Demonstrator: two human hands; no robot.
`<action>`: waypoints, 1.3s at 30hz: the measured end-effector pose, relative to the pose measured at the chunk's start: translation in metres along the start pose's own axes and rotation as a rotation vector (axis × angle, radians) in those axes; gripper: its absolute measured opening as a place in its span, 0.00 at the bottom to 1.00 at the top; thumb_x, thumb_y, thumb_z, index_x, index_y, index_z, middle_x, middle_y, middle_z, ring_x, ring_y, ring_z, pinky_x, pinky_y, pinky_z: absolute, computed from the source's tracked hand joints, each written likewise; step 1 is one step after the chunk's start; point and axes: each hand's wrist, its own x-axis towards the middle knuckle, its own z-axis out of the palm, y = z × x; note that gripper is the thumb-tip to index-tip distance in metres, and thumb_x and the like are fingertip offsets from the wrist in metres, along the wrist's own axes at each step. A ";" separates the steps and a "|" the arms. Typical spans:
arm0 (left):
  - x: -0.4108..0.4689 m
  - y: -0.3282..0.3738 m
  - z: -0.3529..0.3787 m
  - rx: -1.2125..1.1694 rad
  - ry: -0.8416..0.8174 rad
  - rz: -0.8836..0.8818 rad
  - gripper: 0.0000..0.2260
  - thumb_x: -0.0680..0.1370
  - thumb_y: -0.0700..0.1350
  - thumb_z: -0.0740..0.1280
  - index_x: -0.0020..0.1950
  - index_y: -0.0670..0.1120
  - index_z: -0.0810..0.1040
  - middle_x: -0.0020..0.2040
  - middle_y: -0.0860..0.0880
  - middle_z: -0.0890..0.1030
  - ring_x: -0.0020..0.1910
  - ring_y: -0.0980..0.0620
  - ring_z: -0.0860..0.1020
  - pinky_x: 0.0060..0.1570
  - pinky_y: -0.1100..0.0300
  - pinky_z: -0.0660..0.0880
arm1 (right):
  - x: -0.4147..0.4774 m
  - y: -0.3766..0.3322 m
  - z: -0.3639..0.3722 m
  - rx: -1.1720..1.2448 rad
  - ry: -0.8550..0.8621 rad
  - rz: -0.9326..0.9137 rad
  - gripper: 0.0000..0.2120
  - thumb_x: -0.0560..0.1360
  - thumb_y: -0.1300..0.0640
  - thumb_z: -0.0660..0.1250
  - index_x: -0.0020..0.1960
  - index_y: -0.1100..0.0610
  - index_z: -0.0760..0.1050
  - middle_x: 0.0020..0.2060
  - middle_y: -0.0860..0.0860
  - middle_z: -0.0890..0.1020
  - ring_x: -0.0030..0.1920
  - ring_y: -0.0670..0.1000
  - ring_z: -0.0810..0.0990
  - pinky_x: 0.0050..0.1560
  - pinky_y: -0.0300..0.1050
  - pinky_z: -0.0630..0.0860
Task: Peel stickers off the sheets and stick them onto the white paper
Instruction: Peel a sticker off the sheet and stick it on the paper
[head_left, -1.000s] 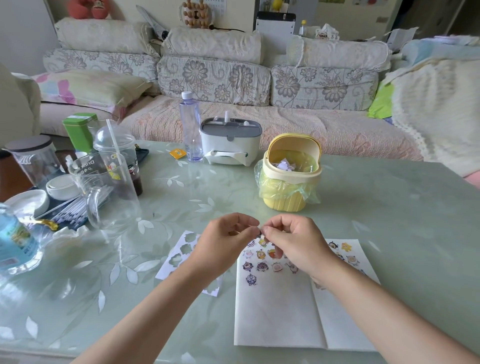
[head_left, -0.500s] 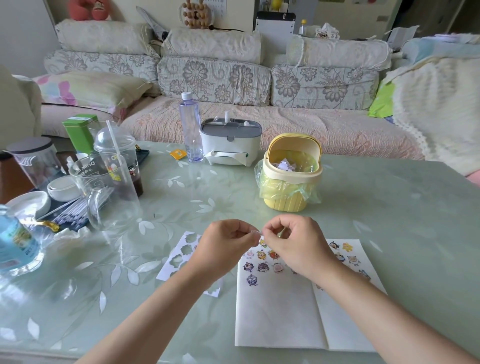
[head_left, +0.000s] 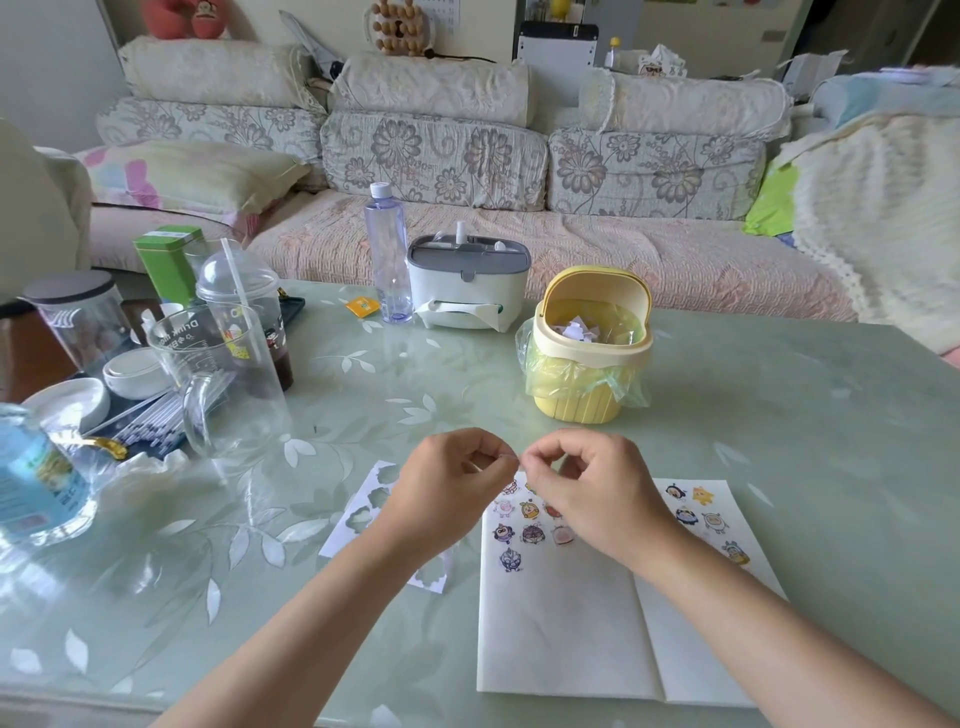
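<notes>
A tiny pale scrap (head_left: 516, 459) is being pinched between the thumb and forefinger tips of the left hand (head_left: 452, 488) and of the right hand (head_left: 587, 493). Both hands are being kept clamped on it, with the other fingers curled in. The scrap is too small for it to be told whether it is a sticker. The hands are being held tip to tip above the desk (head_left: 779, 415), over the far edge of the white paper (head_left: 561, 634).

The paper is being carried flat by the desk near its front edge. Small cartoon stickers (head_left: 530, 532) are being shown in rows on its far part, and some are being hidden by the right hand. A second white leaf (head_left: 696, 649) is being seen along the paper's right side, with more stickers at its far end. Whether it is joined to the paper or only overlapped cannot be told. Left of the paper, a sheet (head_left: 363, 514) with empty cut-out holes is being partly covered by the left forearm.

Beyond the hands, white bits are being held in a yellow bin (head_left: 587, 405) lined with a green bag. Farther back, a tissue box (head_left: 467, 291) and a bottle (head_left: 387, 260) are being seen just beside each other. At the far left, a domed cup (head_left: 244, 322), a glass jug (head_left: 228, 395) and a green tin (head_left: 166, 265) are being crowded together, and the desk is being backed by a sofa (head_left: 441, 156)
</notes>
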 end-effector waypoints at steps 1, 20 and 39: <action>0.000 0.000 -0.002 -0.010 -0.017 0.006 0.04 0.76 0.46 0.70 0.41 0.52 0.83 0.36 0.57 0.84 0.32 0.59 0.78 0.35 0.68 0.71 | 0.000 -0.001 -0.002 0.098 -0.039 0.099 0.05 0.74 0.56 0.74 0.39 0.50 0.84 0.29 0.45 0.81 0.28 0.47 0.78 0.29 0.37 0.74; 0.000 0.004 -0.003 -0.151 -0.050 -0.017 0.03 0.76 0.45 0.72 0.44 0.47 0.84 0.38 0.52 0.86 0.39 0.57 0.83 0.41 0.66 0.77 | 0.003 -0.002 -0.001 0.134 -0.125 0.191 0.10 0.80 0.57 0.66 0.40 0.52 0.81 0.25 0.52 0.76 0.26 0.45 0.72 0.27 0.34 0.69; -0.001 0.014 -0.008 -0.204 -0.069 -0.092 0.05 0.77 0.43 0.71 0.44 0.43 0.84 0.37 0.51 0.85 0.28 0.64 0.74 0.30 0.74 0.67 | 0.005 0.000 -0.011 0.162 -0.162 0.168 0.07 0.78 0.53 0.69 0.43 0.49 0.83 0.24 0.47 0.77 0.27 0.44 0.74 0.32 0.34 0.69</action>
